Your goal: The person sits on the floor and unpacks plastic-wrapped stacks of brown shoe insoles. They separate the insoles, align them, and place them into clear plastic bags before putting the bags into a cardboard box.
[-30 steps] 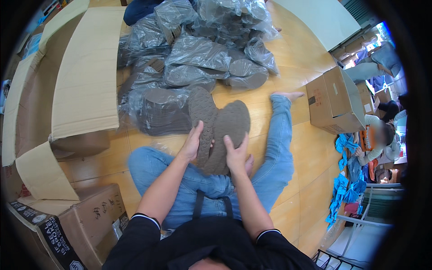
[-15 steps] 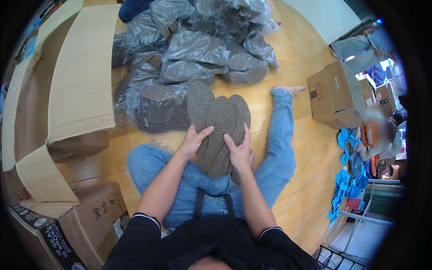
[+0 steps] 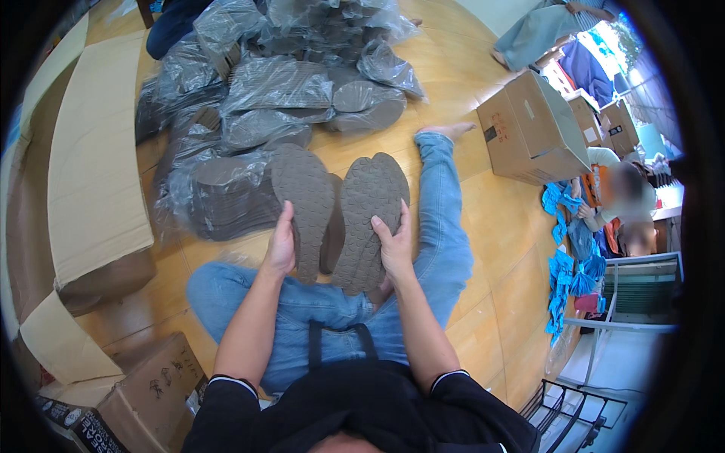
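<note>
Read with twelve at the top of the view, the person's left hand (image 3: 281, 248) sits between eight and nine o'clock of centre, closed on the outer edge of a brown textured shoe sole (image 3: 300, 198), its fingers mostly hidden behind. The right hand (image 3: 396, 251), toward four o'clock, grips two overlapping brown soles (image 3: 365, 215), thumb across their faces and fingers around the far edge. A darker sole (image 3: 332, 234) shows between these, partly behind; which hand bears it, I cannot tell. All are held toe-end toward twelve, above the lap of blue jeans (image 3: 332, 351). A heap of plastic-bagged soles (image 3: 279, 84) lies on the wooden floor (image 3: 483, 302) at eleven o'clock. A long open carton (image 3: 98, 162) stands at nine to ten o'clock, and a cardboard box with dark tape (image 3: 155, 377) at eight. At two o'clock, beyond the bare right foot (image 3: 451, 130), stands another carton (image 3: 521, 124); near three, a seated co-worker (image 3: 602, 215) reaches toward blue cloth pieces (image 3: 559, 279). A black wire rack (image 3: 563, 415) stands between four and five.
</note>
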`<state>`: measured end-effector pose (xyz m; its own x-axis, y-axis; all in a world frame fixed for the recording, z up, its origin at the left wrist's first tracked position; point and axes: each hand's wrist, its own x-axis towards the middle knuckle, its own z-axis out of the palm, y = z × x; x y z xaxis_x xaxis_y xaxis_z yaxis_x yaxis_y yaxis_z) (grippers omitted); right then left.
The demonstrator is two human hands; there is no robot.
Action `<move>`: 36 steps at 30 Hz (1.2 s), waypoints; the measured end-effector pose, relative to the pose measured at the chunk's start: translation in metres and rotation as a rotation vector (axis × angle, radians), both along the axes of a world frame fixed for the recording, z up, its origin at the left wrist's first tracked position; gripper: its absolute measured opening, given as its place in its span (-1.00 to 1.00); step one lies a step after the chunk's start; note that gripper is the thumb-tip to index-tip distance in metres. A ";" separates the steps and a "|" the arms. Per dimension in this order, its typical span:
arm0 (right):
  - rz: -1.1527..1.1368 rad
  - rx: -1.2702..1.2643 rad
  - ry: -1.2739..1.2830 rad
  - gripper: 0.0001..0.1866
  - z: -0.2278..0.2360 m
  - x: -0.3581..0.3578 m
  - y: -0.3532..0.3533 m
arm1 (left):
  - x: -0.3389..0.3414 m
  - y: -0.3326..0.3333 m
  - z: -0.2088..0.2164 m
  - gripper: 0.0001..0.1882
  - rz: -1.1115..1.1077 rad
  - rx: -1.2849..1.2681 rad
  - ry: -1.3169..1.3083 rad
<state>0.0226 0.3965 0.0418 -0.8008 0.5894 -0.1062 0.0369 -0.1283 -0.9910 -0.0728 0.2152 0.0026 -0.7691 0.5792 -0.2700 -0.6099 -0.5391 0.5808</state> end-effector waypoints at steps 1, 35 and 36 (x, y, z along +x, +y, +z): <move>0.017 -0.039 0.005 -0.17 0.003 0.000 -0.002 | 0.002 0.001 0.000 -0.45 0.029 -0.004 -0.039; 0.009 0.029 0.019 -0.31 0.017 -0.001 -0.013 | -0.008 -0.005 -0.002 -0.22 0.238 -0.260 0.088; 0.009 -0.013 0.040 -0.32 0.020 0.000 -0.012 | -0.008 -0.005 -0.001 -0.15 0.219 -0.361 0.186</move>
<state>0.0222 0.3842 0.0618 -0.8100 0.5808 -0.0810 -0.0018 -0.1407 -0.9901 -0.0810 0.2104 0.0018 -0.9174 0.2918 -0.2706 -0.3719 -0.3864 0.8440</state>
